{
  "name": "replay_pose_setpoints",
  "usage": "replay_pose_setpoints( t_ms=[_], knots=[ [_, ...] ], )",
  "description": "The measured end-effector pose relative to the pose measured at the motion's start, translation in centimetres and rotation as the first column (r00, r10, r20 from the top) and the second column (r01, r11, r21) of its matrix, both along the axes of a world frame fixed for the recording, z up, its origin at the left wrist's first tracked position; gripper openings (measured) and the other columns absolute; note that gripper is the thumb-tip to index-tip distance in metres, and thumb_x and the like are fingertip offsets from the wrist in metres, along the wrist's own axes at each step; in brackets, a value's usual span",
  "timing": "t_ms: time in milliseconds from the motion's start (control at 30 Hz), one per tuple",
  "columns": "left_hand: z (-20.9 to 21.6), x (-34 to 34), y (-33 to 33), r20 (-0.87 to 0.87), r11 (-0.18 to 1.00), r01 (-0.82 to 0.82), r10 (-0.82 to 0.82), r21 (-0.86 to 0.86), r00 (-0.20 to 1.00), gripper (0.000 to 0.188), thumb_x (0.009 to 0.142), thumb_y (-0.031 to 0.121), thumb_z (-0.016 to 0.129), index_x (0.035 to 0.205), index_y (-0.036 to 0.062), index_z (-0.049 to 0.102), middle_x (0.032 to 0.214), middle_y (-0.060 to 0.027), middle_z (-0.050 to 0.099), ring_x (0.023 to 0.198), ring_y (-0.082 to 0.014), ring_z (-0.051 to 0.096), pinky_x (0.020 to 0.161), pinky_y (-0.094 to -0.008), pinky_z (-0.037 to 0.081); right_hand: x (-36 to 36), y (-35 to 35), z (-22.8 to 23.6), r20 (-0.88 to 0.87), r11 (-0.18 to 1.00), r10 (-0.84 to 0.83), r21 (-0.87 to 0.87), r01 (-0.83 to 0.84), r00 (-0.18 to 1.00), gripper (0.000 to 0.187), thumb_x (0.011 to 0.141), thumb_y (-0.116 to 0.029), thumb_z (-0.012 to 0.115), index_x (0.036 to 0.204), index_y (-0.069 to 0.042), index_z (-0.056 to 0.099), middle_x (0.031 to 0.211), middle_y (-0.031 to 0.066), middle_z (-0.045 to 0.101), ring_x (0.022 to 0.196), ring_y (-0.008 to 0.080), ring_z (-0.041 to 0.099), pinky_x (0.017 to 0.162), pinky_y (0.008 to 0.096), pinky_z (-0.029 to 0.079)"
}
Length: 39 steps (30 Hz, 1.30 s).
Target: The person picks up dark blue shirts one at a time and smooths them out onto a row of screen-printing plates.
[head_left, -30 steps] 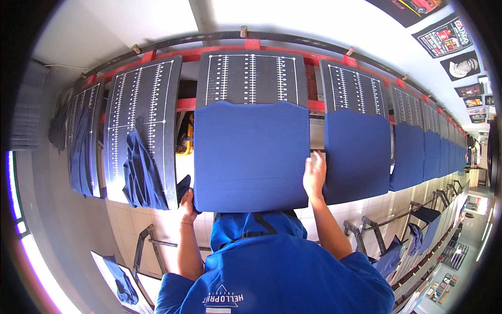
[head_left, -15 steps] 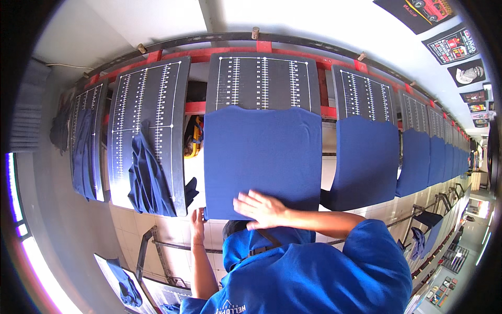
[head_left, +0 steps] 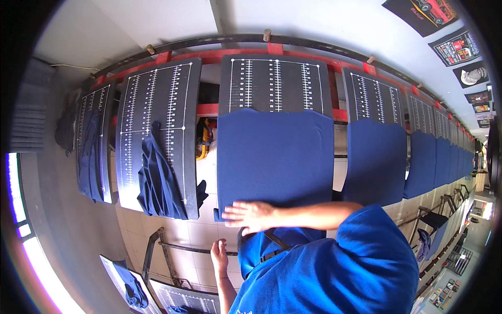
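Pressing my right hand (head_left: 251,215) flat, fingers spread, on the blue shirt (head_left: 274,157) lying over the black pallet (head_left: 275,83); my left hand (head_left: 219,256) hangs relaxed below. A crooked sweep could wrinkle the fabric.

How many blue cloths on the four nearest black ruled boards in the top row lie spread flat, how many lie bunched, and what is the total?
Flat-spread blue cloths: 2
Bunched blue cloths: 2
Total: 4
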State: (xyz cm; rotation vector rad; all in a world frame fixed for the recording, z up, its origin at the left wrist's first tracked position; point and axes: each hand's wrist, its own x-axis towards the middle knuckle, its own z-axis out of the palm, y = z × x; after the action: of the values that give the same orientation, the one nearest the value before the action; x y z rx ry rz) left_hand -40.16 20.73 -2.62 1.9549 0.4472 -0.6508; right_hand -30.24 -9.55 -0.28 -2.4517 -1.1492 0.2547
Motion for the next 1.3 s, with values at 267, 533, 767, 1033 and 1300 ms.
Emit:
replay_pose_setpoints(
  t_ms=[267,533,767,1033,1300],
  knots=[
    [5.5,0.8,-5.4,0.22,0.981,0.023,-0.067,0.195,0.973,0.028,0.102,0.022,0.057,0.116,-0.0004,0.065,0.104,-0.0145,0.069,0.089,-0.0228,0.066,0.077,-0.0345,0.052,20.3,-3.8,4.2,0.262,0.713,-0.58,-0.293,0.637,0.771,0.092,0.092,-0.061,0.05,0.154,0.004,0.031,0.163,0.0205,0.029,0.153,0.0332,0.021,0.127,0.0437,0.013],
    [5.3,9.2,-15.3,0.323,0.562,0.578,-0.822,0.592,0.469,0.07,0.096,0.033,0.061,0.148,-0.0084,0.038,0.157,-0.0251,0.034,0.148,-0.0482,0.025,0.121,-0.0573,0.02,15.2,-11.0,3.4,0.175,0.688,-0.719,0.047,0.724,0.672,0.079,0.09,-0.053,0.062,0.145,0.001,0.045,0.152,0.022,0.044,0.144,0.0368,0.038,0.121,0.0491,0.025],
    [4.3,25.5,-28.1,0.369,0.475,0.387,-0.874,0.791,0.317,0.076,0.1,0.042,0.05,0.155,-0.0053,0.028,0.162,-0.0234,0.027,0.152,-0.0416,0.02,0.123,-0.0544,0.012,0.2,-23.7,0.4,0.277,0.102,-0.955,-0.044,0.994,0.11,0.08,0.099,-0.052,0.05,0.151,0.007,0.035,0.159,0.0265,0.032,0.148,0.0424,0.028,0.121,0.0551,0.02],
    [2.9,22.1,-41.7,0.506,0.518,0.446,-0.848,0.73,0.158,0.075,0.097,0.041,0.054,0.152,-0.0068,0.033,0.16,-0.0238,0.032,0.15,-0.0387,0.027,0.123,-0.0515,0.019,-16.3,-16.1,1.3,-0.06,0.591,-0.803,-0.197,0.782,0.592,0.076,0.098,-0.052,0.051,0.15,0.002,0.04,0.156,0.0223,0.038,0.147,0.039,0.033,0.12,0.053,0.024],
    [3.6,1.1,-37.2,0.422,-0.122,0.722,-0.74,0.681,-0.523,0.078,0.091,0.053,0.06,0.148,0.0009,0.042,0.155,-0.0126,0.041,0.145,-0.0272,0.035,0.121,-0.0464,0.025,0.0,-28.5,1.3,0.14,0.747,-0.657,-0.012,0.665,0.741,0.064,0.102,-0.037,0.048,0.151,0.003,0.037,0.159,0.0196,0.035,0.15,0.0331,0.03,0.124,0.0469,0.021]
  ],
)
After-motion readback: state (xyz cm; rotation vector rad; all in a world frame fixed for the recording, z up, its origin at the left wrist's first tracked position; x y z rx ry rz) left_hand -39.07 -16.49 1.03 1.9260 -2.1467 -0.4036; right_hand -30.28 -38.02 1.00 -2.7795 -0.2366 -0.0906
